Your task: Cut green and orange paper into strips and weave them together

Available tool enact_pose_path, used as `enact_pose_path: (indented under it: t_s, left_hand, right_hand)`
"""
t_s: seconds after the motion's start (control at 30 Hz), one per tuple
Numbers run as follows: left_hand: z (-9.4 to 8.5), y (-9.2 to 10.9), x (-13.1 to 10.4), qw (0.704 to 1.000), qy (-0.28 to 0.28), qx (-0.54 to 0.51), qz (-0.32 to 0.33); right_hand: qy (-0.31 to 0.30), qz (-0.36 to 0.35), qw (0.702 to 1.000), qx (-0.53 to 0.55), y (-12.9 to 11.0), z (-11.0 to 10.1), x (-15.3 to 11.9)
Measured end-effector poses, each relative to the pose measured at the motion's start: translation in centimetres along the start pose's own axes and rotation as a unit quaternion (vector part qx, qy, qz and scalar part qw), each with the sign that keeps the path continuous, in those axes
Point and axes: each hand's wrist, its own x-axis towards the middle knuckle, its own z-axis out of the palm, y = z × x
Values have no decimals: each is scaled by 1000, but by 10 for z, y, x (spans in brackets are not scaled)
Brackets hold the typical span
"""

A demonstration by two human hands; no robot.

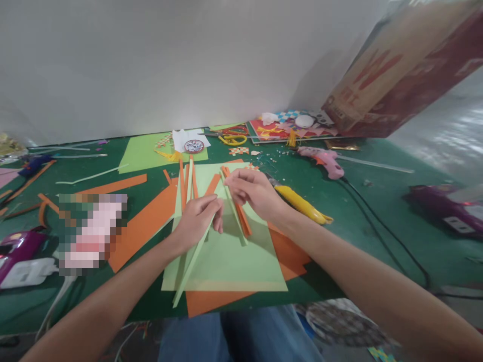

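Note:
My left hand (198,221) is closed over the light green sheet (237,274), with a long light green paper strip (190,271) running down out of it past the sheet's near edge. An orange paper strip (213,184) shows just above those fingers. Fingertips pinched, my right hand (251,190) is at another light green strip (238,226) that slants down across the sheet. Folded orange strips (244,223) lie alongside that strip; whether the fingers also grip them is unclear. Left of centre, several orange and green strips (182,183) lie at the sheet's upper left.
Orange sheets (145,226) stick out from under the green one. A yellow cutter (302,203) lies right of my right hand, with a pink glue gun (324,160) and its cord beyond. Yellow-handled scissors (236,141) rest near the wall. A large bag (400,70) stands at the right.

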Motion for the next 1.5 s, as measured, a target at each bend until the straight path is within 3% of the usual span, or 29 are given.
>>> enact_pose_path:
  t_s: [0.1,0.27,0.4,0.87,1.1,1.3,1.5]
  left_hand:
    - [0,-1,0,1000,-5,6,10]
    - [0,-1,0,1000,2,0,-1]
    - [-1,-3,1,1000,-16,-18,-3]
    - [-2,-1,0,998,-47,-34,-17]
    - [-1,-3,0,998,-48,-37,1]
    - [-1,-4,2,1000,-23,-20,-2]
    - [0,-5,2,999,-46,8,-4]
  right_hand:
    - [28,5,1000,8,-3,-5,3]
    - [-106,89,987,-86,-9,-6,1]
    - [-143,87,979,-118,-8,-5,-1]
    - [-121,26,979,-161,-6,-5,-1]
    - [-42,-13,992,-118,-12,-18,7]
    - [-88,56,993,-60,-7,-3,0]
    - [-113,60,989,-72,-3,2,-3]
